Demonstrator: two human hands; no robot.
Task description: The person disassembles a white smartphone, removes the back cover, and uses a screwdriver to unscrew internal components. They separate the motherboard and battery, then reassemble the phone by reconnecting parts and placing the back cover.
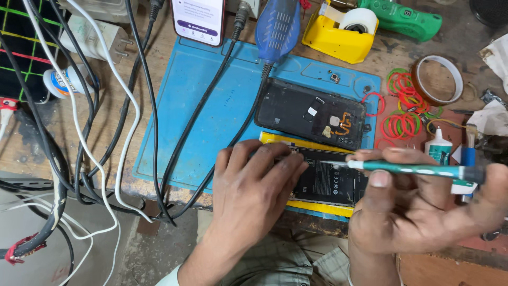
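An opened phone point(324, 182) with a black battery and yellow edges lies at the near edge of a blue work mat point(211, 106). My left hand point(253, 190) rests on the phone's left end, fingers bent over it. A teal screwdriver point(413, 169) is gripped in my right hand point(418, 206), and its metal tip touches the phone near the top of the battery. Just beyond lies the removed black back cover point(309, 114), inner side up, with an orange flex strip on it.
Black and white cables point(132, 106) trail over the mat's left side. A lit phone point(198, 21), a blue handled tool point(278, 26), a yellow tape dispenser point(338, 32), a tape roll point(438, 79), coloured rubber bands point(402, 106) and a small glue bottle point(439, 148) surround the mat.
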